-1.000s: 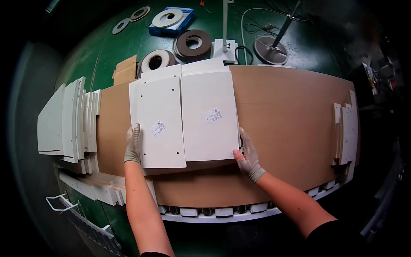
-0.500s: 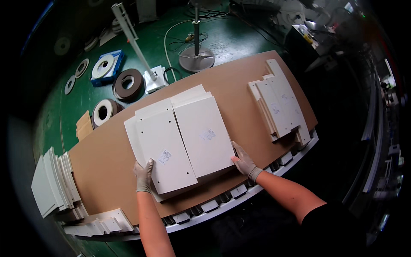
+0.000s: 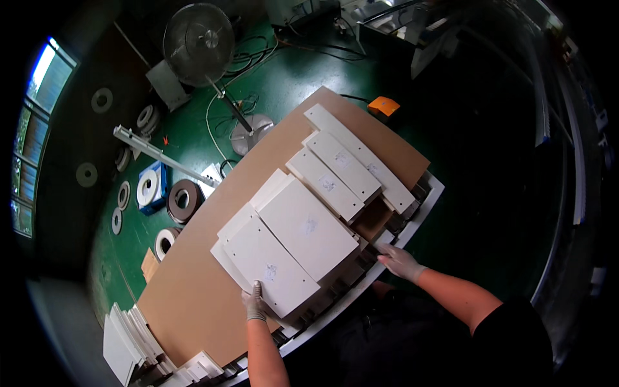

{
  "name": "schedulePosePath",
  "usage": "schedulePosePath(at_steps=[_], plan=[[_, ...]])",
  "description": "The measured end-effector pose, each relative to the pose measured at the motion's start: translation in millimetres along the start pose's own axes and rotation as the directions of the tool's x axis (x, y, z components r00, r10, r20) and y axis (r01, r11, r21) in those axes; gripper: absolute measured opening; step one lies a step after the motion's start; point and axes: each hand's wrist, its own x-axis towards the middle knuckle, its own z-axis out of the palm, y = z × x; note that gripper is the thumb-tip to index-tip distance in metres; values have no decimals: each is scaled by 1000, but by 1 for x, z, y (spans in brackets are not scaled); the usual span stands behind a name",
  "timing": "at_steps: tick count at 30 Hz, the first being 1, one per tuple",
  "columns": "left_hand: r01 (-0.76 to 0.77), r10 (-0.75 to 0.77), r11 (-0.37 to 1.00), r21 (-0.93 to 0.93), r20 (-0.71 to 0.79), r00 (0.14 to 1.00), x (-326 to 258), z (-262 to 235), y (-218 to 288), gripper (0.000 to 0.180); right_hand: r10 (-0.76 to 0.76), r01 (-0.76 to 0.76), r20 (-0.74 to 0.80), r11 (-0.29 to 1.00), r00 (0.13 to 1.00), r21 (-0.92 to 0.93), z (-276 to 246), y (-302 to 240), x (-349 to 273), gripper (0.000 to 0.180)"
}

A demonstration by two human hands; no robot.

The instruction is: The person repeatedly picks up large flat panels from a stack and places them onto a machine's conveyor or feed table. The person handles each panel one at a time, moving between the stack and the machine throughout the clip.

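Note:
A stack of white drilled panels point(image 3: 309, 222) with a small label on each top panel lies in front of me, overhanging the near edge of a brown board point(image 3: 193, 300). My left hand point(image 3: 255, 302), in a pale glove, grips the stack's near left corner, thumb on top and fingers hidden at the side. My right hand point(image 3: 398, 261), also gloved, is just off the stack's right corner, over the white rail point(image 3: 419, 222); its fingers reach out and nothing shows in them. Narrower white panels point(image 3: 332, 171) lie close beyond the stack.
More white panels point(image 3: 122, 345) stand stacked at the board's left end, with strips point(image 3: 200, 367) beside them. On the green floor are edge-band rolls point(image 3: 184, 201), a post on a white base point(image 3: 161, 155), a pedestal fan point(image 3: 198, 45) and an orange object point(image 3: 384, 106).
The view has turned, and the stack has shifted right, up against the narrower panels. My right hand has come off its right side; the left still grips the corner.

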Motion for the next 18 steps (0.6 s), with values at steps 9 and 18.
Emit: schedulePosePath(at_steps=[9, 18], plan=[[30, -29, 999, 18, -70, 997, -42, 30, -11, 66, 608, -650, -229, 710, 760, -271, -63, 217, -253, 50], [-139, 495, 612, 778, -241, 835, -125, 112, 16, 82, 508, -542, -255, 837, 822, -80, -43, 253, -315, 39]])
